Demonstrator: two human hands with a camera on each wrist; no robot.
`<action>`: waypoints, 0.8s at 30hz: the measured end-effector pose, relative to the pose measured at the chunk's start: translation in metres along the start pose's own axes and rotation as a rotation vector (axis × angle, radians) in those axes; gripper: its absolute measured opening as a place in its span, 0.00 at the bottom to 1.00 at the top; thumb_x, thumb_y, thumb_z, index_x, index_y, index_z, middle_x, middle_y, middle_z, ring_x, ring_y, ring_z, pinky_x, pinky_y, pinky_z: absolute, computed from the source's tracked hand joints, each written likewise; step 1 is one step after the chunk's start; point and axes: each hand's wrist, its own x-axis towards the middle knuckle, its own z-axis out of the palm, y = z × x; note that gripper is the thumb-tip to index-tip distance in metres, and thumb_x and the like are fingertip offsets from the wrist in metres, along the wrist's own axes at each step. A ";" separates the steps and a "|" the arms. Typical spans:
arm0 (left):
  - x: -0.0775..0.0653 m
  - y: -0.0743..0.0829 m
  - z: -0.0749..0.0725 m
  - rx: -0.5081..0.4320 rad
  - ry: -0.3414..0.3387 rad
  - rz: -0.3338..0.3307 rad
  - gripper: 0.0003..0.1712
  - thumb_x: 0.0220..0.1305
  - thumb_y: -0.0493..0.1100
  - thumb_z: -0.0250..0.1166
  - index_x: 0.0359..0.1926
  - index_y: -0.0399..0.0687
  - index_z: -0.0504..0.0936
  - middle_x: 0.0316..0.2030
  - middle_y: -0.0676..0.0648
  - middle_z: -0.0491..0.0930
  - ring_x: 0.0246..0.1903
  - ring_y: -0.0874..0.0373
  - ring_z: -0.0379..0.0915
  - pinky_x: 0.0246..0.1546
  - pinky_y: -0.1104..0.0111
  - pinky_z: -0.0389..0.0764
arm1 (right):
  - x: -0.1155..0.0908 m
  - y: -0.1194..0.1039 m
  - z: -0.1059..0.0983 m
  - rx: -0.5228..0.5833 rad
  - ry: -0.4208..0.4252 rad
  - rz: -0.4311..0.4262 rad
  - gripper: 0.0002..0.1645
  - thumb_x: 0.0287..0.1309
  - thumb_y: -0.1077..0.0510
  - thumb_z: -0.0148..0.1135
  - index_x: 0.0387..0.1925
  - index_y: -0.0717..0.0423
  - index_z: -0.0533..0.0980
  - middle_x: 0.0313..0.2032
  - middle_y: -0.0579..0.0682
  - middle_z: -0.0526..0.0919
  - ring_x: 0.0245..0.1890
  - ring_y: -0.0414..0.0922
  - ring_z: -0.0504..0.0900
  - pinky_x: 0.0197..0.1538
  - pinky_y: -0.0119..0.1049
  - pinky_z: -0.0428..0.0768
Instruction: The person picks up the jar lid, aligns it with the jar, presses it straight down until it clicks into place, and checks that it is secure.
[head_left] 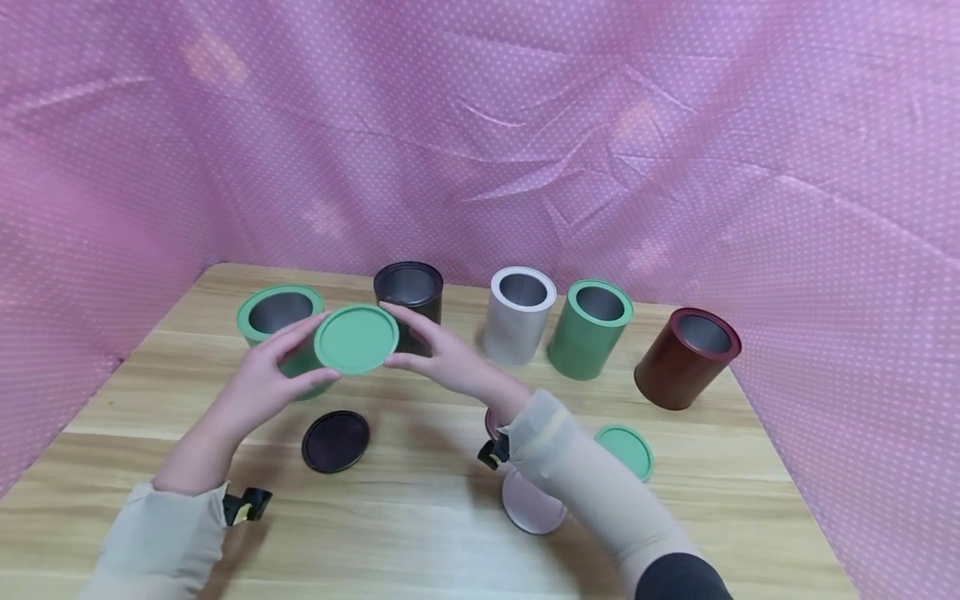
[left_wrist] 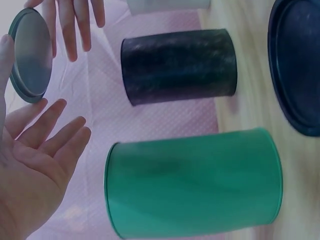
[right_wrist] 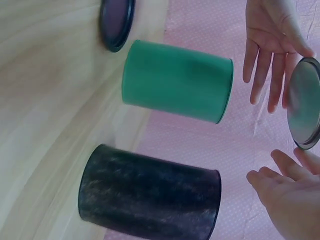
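Note:
A round green lid (head_left: 356,339) is held up in the air by its edge, between both hands. My left hand (head_left: 264,382) pinches its left side with thumb and fingers, while my right hand (head_left: 453,362) grips the right side. In the left wrist view the lid's metallic underside shows. Behind the left hand stands an open green can (left_wrist: 192,185), partly hidden by it in the head view. An open black can (left_wrist: 180,67) is behind the right hand's fingers. The lid is apart from both cans.
An open white can (head_left: 513,333), a second green can (head_left: 585,346) and a dark red can (head_left: 678,371) stand at the back right. On the wooden table lie a black lid (head_left: 336,442), a whitish lid (head_left: 531,504) and another green lid (head_left: 626,452). Pink dotted cloth (head_left: 480,125) surrounds the table.

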 end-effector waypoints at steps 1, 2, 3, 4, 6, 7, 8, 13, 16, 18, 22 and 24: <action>0.000 -0.001 -0.002 -0.002 0.006 0.003 0.43 0.56 0.45 0.72 0.71 0.54 0.64 0.68 0.37 0.64 0.65 0.38 0.63 0.60 0.84 0.66 | 0.003 -0.001 0.001 0.003 0.002 -0.005 0.41 0.61 0.59 0.64 0.73 0.48 0.58 0.69 0.49 0.66 0.71 0.41 0.62 0.72 0.38 0.61; -0.001 -0.002 -0.004 0.000 0.016 0.007 0.44 0.56 0.45 0.72 0.72 0.54 0.64 0.68 0.37 0.64 0.64 0.39 0.64 0.57 0.90 0.63 | 0.006 -0.002 0.002 -0.001 0.005 -0.011 0.41 0.61 0.58 0.64 0.73 0.48 0.58 0.70 0.49 0.65 0.71 0.40 0.61 0.73 0.36 0.60; -0.001 -0.003 -0.006 -0.004 0.026 0.012 0.44 0.56 0.44 0.72 0.72 0.55 0.63 0.68 0.37 0.65 0.65 0.46 0.64 0.54 0.95 0.60 | 0.008 -0.003 0.003 -0.008 0.009 -0.013 0.40 0.61 0.58 0.64 0.73 0.48 0.59 0.70 0.48 0.65 0.72 0.40 0.60 0.73 0.34 0.59; -0.002 -0.004 -0.008 -0.001 0.035 0.016 0.44 0.57 0.44 0.72 0.72 0.55 0.63 0.68 0.37 0.65 0.65 0.53 0.65 0.54 0.94 0.60 | 0.010 -0.004 0.004 -0.014 0.011 -0.017 0.40 0.62 0.58 0.64 0.72 0.48 0.59 0.71 0.48 0.64 0.72 0.40 0.59 0.73 0.32 0.59; -0.003 -0.006 -0.011 -0.001 0.055 0.023 0.44 0.57 0.44 0.71 0.72 0.55 0.62 0.67 0.37 0.66 0.63 0.69 0.64 0.54 0.93 0.62 | 0.015 -0.005 0.007 -0.023 0.015 -0.030 0.40 0.62 0.58 0.63 0.72 0.50 0.59 0.71 0.49 0.64 0.72 0.40 0.58 0.72 0.31 0.58; -0.003 -0.008 -0.013 -0.001 0.067 0.029 0.43 0.57 0.43 0.71 0.72 0.55 0.62 0.67 0.37 0.66 0.60 0.76 0.62 0.54 0.93 0.62 | 0.018 -0.005 0.008 -0.022 0.018 -0.036 0.40 0.62 0.57 0.63 0.72 0.50 0.59 0.71 0.49 0.64 0.72 0.40 0.58 0.72 0.31 0.58; -0.003 -0.009 -0.015 -0.005 0.077 0.033 0.43 0.57 0.43 0.71 0.72 0.55 0.62 0.67 0.37 0.66 0.57 0.82 0.61 0.54 0.93 0.62 | 0.020 -0.005 0.009 -0.020 0.019 -0.039 0.40 0.62 0.57 0.63 0.73 0.49 0.59 0.71 0.49 0.63 0.72 0.39 0.57 0.72 0.30 0.58; -0.003 -0.015 -0.026 -0.029 0.105 0.015 0.42 0.59 0.41 0.70 0.72 0.58 0.62 0.68 0.43 0.66 0.54 0.85 0.61 0.54 0.93 0.62 | 0.034 -0.005 0.020 0.026 0.019 -0.033 0.39 0.64 0.57 0.62 0.73 0.47 0.59 0.71 0.47 0.63 0.72 0.37 0.57 0.71 0.31 0.61; -0.004 -0.019 -0.033 -0.028 0.120 -0.019 0.41 0.60 0.41 0.69 0.72 0.60 0.62 0.70 0.48 0.64 0.55 0.85 0.60 0.54 0.93 0.62 | 0.043 -0.005 0.026 0.074 -0.001 -0.034 0.38 0.65 0.58 0.60 0.73 0.47 0.58 0.72 0.46 0.62 0.72 0.36 0.57 0.71 0.31 0.61; -0.006 -0.021 -0.038 -0.015 0.130 -0.042 0.40 0.61 0.42 0.68 0.72 0.60 0.62 0.71 0.48 0.63 0.55 0.86 0.58 0.55 0.93 0.61 | 0.049 -0.006 0.030 0.100 -0.014 -0.036 0.37 0.66 0.58 0.59 0.73 0.48 0.57 0.72 0.46 0.62 0.72 0.35 0.57 0.72 0.31 0.60; -0.008 -0.026 -0.046 0.012 0.139 -0.071 0.40 0.63 0.44 0.67 0.73 0.60 0.61 0.72 0.44 0.60 0.65 0.74 0.58 0.64 0.85 0.59 | 0.060 -0.005 0.038 0.138 -0.027 -0.027 0.37 0.67 0.59 0.57 0.74 0.49 0.57 0.72 0.45 0.61 0.72 0.34 0.56 0.72 0.32 0.58; -0.010 -0.029 -0.050 0.021 0.139 -0.094 0.40 0.64 0.46 0.66 0.73 0.59 0.60 0.72 0.43 0.58 0.71 0.59 0.56 0.69 0.77 0.58 | 0.065 -0.004 0.041 0.146 -0.041 -0.021 0.37 0.67 0.58 0.57 0.74 0.48 0.56 0.72 0.45 0.61 0.72 0.33 0.56 0.72 0.32 0.58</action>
